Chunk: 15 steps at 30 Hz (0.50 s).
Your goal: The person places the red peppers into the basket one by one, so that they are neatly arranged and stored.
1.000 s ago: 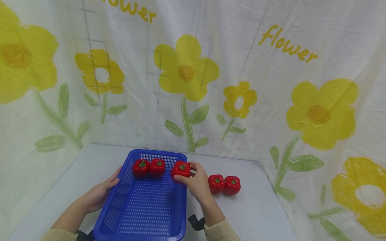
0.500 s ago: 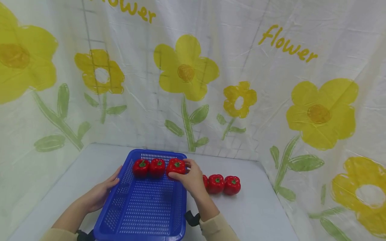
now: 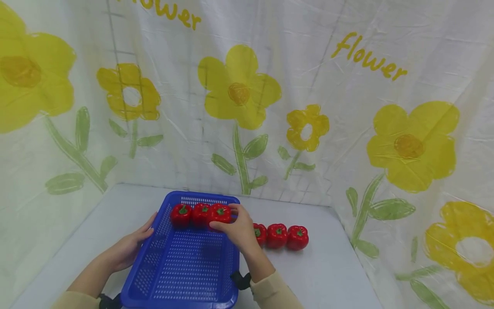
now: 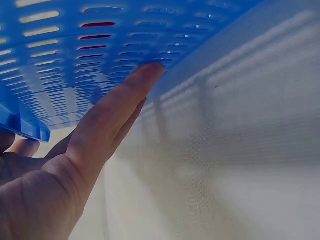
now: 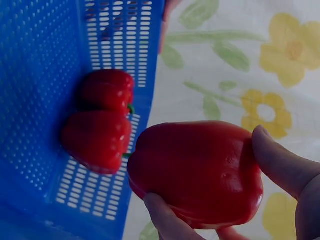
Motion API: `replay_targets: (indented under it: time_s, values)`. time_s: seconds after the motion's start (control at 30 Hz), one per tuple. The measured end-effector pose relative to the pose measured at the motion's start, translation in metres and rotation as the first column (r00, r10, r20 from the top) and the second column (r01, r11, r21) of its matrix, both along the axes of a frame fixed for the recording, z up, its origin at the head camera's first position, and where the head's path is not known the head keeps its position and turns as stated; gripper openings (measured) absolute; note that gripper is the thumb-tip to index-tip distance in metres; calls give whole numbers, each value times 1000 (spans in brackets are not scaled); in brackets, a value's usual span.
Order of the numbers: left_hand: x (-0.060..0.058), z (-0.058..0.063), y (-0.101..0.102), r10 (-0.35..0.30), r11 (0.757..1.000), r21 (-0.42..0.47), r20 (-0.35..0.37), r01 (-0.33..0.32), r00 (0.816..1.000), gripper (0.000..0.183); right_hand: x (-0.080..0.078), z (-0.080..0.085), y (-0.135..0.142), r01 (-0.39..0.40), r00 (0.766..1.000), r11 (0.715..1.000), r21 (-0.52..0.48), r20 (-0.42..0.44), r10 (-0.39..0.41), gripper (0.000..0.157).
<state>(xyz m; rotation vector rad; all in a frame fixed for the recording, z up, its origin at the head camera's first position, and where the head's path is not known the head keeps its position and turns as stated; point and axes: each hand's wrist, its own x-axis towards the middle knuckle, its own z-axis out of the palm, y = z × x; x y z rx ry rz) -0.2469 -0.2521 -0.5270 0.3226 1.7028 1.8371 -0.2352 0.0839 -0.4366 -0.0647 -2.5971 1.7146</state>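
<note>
In the head view my right hand [image 3: 241, 229] holds a red bell pepper [image 3: 220, 212] between thumb and fingers, over the far right part of a blue plastic basket [image 3: 185, 266]. In the right wrist view that bell pepper [image 5: 195, 172] lies sideways across my fingertips. Two more red peppers [image 5: 97, 140] sit inside at the basket's far end. My left hand [image 3: 129, 246] rests along the basket's left side; in the left wrist view a straight finger [image 4: 125, 95] touches the slotted outer wall.
Right of the basket, three red peppers [image 3: 277, 236] stand in a row on the white table [image 3: 324, 274], one partly hidden by my right wrist. A white curtain [image 3: 173, 163] with yellow flowers hangs behind the table.
My right hand has carried the bell pepper left, from the basket's right rim to close beside the two peppers inside. A third pepper on the table has come into view. My left hand stays put.
</note>
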Motion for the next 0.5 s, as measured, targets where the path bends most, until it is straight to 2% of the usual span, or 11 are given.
replay_targets:
  time_s: [0.5]
  values:
    - [-2, -2, -1, 6, 1000, 4, 13, -6, 1000, 62, -9, -1, -15, -36, 999, 999, -1, 4, 36, 81]
